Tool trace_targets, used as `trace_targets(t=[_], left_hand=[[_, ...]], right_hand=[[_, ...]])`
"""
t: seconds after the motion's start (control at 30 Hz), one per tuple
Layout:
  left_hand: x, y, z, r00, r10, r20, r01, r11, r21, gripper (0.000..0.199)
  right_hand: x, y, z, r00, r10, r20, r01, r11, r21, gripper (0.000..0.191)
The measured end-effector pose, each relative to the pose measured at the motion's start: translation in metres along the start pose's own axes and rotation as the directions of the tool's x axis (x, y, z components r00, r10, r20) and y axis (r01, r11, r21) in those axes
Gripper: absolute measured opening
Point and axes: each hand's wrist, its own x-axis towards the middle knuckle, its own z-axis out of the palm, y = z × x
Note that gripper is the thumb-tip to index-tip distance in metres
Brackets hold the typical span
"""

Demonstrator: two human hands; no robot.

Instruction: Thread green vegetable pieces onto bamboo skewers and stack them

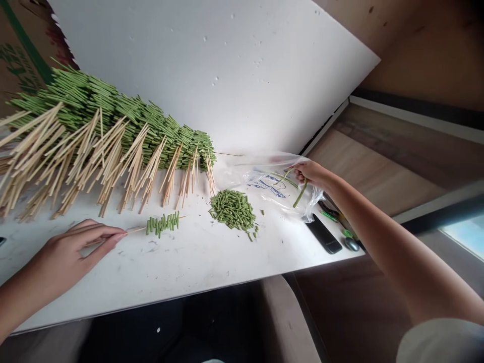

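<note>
Between thumb and fingers, my left hand pinches the bare end of a wooden skewer. A row of short green bean pieces is threaded near its far end, with the tip poking out to the right. My right hand is closed on a few long green beans at the clear plastic bag; some hang down below the fingers. Amid the table lies a heap of cut green bean pieces, with a few loose bits at its right edge.
A long stack of filled bean skewers runs along the back left, bare sticks pointing forward. A black phone lies at the right by the table's front edge, near a dark rounded object. A white panel stands behind.
</note>
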Motion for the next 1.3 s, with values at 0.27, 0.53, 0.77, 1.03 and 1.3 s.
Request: trace_targets(t=[0.27,0.53,0.77,1.03,1.3], left_hand=[[0.005,-0.005,-0.007,0.996,-0.006,0.085,0.006,1.0,-0.01,0.033],[0.011,-0.019,-0.016,0.978,0.06,0.198,-0.062,0.998,0.007,0.037],[0.007,-0.009,-0.026,0.982,0.035,0.185,-0.046,0.997,0.055,0.037],[0.0,0.062,-0.048,0.994,0.104,-0.039,-0.11,0.976,-0.19,0.055],[-0.023,0.136,-0.037,0.97,0.216,0.113,-0.147,0.889,-0.434,0.044]], right_hand=[[-0.108,-0.022,-0.018,0.977,-0.203,0.072,0.19,0.969,0.156,0.029],[-0.177,-0.041,0.004,0.825,-0.55,0.13,0.555,0.832,0.0,0.036],[-0.235,-0.064,0.068,0.698,-0.705,0.13,0.705,0.707,0.054,0.039],[-0.279,-0.075,0.129,0.532,-0.735,0.42,0.825,0.561,-0.065,0.042],[-0.3,-0.097,0.198,0.358,-0.746,0.562,0.853,0.506,0.129,0.043]])
